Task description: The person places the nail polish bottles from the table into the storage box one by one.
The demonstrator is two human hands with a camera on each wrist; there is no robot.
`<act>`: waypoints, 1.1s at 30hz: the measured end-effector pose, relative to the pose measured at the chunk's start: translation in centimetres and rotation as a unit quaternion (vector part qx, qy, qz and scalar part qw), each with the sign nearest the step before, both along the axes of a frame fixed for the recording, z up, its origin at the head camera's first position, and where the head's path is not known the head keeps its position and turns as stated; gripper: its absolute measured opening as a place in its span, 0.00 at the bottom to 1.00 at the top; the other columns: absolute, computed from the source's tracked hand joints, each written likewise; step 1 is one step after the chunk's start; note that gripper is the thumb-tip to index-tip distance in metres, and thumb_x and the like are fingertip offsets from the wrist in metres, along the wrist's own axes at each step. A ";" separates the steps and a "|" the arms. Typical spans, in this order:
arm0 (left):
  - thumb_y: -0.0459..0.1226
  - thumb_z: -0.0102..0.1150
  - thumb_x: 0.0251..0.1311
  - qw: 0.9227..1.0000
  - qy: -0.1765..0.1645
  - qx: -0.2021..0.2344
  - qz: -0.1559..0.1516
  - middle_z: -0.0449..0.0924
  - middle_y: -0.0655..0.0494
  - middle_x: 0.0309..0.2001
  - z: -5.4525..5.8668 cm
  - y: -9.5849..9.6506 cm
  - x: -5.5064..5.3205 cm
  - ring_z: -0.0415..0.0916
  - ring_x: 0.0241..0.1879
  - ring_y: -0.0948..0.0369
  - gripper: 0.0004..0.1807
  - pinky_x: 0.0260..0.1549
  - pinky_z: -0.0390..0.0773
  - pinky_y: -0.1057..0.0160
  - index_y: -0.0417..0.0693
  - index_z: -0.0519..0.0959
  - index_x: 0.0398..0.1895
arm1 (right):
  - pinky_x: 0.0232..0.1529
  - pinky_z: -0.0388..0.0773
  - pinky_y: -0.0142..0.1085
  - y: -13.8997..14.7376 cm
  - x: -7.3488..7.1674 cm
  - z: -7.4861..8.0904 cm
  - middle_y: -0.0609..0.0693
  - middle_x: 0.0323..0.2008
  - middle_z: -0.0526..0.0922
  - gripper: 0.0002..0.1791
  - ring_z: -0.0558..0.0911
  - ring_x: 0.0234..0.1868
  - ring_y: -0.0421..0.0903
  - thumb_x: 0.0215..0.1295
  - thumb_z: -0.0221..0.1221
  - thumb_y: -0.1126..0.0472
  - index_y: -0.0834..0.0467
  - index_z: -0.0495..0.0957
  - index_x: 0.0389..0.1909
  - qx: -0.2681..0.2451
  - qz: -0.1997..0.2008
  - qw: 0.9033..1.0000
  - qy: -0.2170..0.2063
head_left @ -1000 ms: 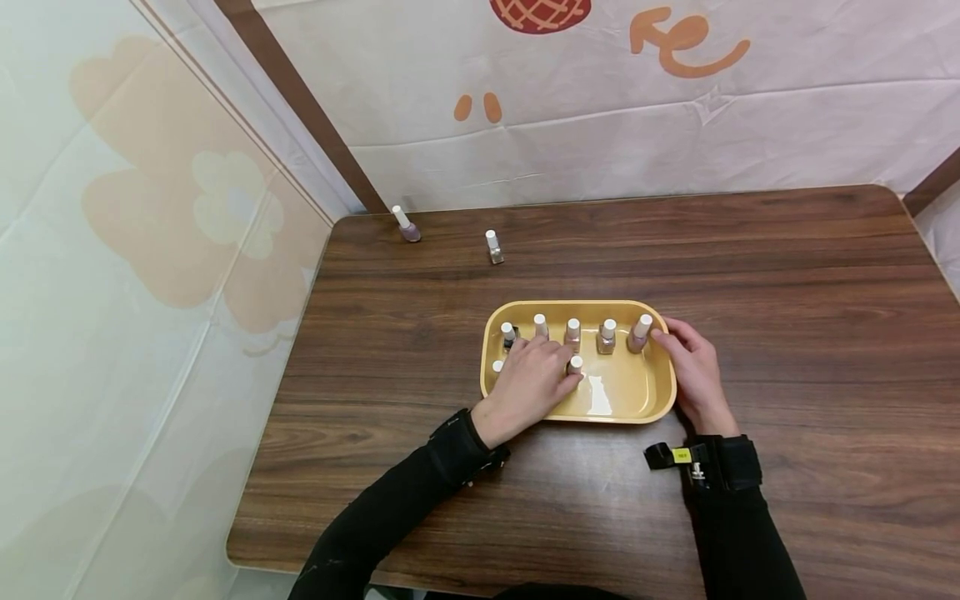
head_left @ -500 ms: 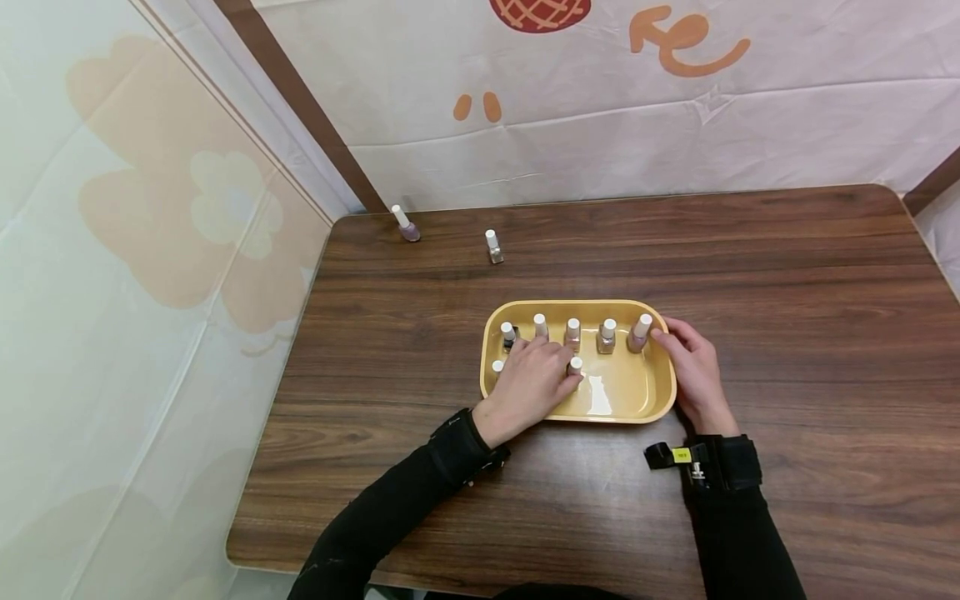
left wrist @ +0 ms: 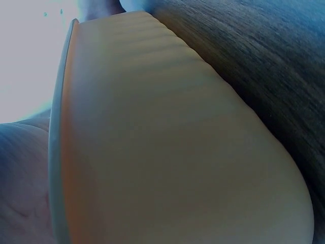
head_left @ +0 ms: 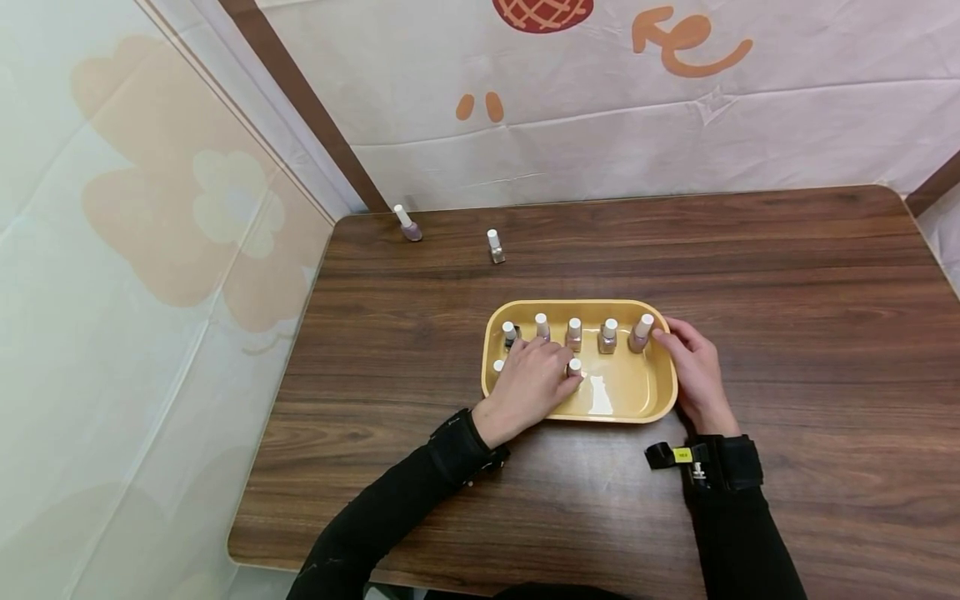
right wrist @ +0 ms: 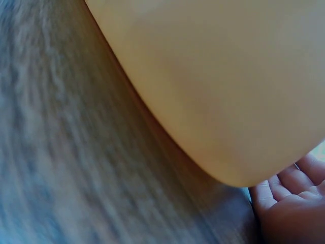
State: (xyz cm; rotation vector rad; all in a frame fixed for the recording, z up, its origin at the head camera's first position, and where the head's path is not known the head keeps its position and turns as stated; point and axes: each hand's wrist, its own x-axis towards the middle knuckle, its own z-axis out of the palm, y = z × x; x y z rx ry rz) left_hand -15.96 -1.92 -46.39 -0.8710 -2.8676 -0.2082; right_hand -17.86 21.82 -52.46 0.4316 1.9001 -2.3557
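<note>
A yellow tray [head_left: 626,396] stands on the wooden table with several white-capped nail polish bottles inside. My left hand [head_left: 527,380] reaches over its front rim, thumb and fingers about a nail polish bottle [head_left: 574,367] in the front row. Its palm hides part of that row; another bottle cap [head_left: 498,366] shows at the left. Along the back stand more bottles, among them a pinkish one [head_left: 573,335] and a mauve one [head_left: 641,333]. My right hand [head_left: 697,375] grips the tray's right end, thumb at the rim. Both wrist views mostly show the tray's outer wall [left wrist: 162,127].
Two more bottles stand beyond the tray: a purple one [head_left: 408,224] at the table's back left corner and a clear one [head_left: 496,247] nearer the middle. A printed cloth [head_left: 600,150] hangs behind the wooden table [head_left: 810,333], another at the left.
The front-row bottle at my left thumb has shifted very slightly. Both hands and the tray otherwise keep their places.
</note>
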 end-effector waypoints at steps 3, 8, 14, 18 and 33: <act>0.45 0.60 0.60 1.000 0.000 -0.003 0.002 0.80 0.62 0.25 0.0 0.1 0.0 0.73 0.32 0.60 0.08 0.35 0.70 0.60 0.54 0.79 0.26 | 0.38 0.80 0.25 0.0 0.0 0.0 0.41 0.43 0.79 0.09 0.81 0.40 0.34 0.65 0.62 0.55 0.50 0.78 0.45 0.002 0.001 1.000 -0.002; 0.45 0.59 0.61 1.000 -0.004 -0.002 0.000 0.79 0.62 0.26 0.1 0.0 0.1 0.72 0.31 0.60 0.08 0.34 0.71 0.61 0.54 0.79 0.27 | 0.38 0.79 0.25 0.0 0.1 0.1 0.41 0.44 0.78 0.11 0.81 0.40 0.34 0.65 0.61 0.53 0.50 0.78 0.47 0.014 0.008 1.000 -0.012; 0.45 0.59 0.61 1.000 -0.004 -0.001 0.001 0.79 0.62 0.26 0.2 0.0 0.1 0.72 0.31 0.61 0.08 0.34 0.72 0.61 0.53 0.79 0.27 | 0.38 0.79 0.25 0.0 0.1 0.2 0.40 0.43 0.78 0.14 0.81 0.41 0.34 0.65 0.61 0.52 0.51 0.78 0.49 0.024 0.010 1.000 -0.017; 0.45 0.58 0.61 1.000 -0.005 0.003 0.004 0.79 0.62 0.26 0.3 0.0 0.2 0.73 0.32 0.61 0.08 0.36 0.71 0.61 0.54 0.79 0.27 | 0.38 0.80 0.25 0.0 0.1 0.2 0.40 0.43 0.78 0.14 0.81 0.40 0.34 0.65 0.62 0.52 0.51 0.78 0.50 0.024 0.010 0.999 -0.018; 0.45 0.59 0.59 1.000 0.009 0.013 0.013 0.84 0.61 0.33 1.2 -0.3 0.6 0.77 0.34 0.60 0.08 0.35 0.71 0.60 0.52 0.82 0.33 | 0.39 0.79 0.25 -0.1 0.1 0.1 0.41 0.44 0.78 0.08 0.80 0.41 0.33 0.66 0.60 0.55 0.49 0.78 0.45 -0.002 0.006 1.000 -0.007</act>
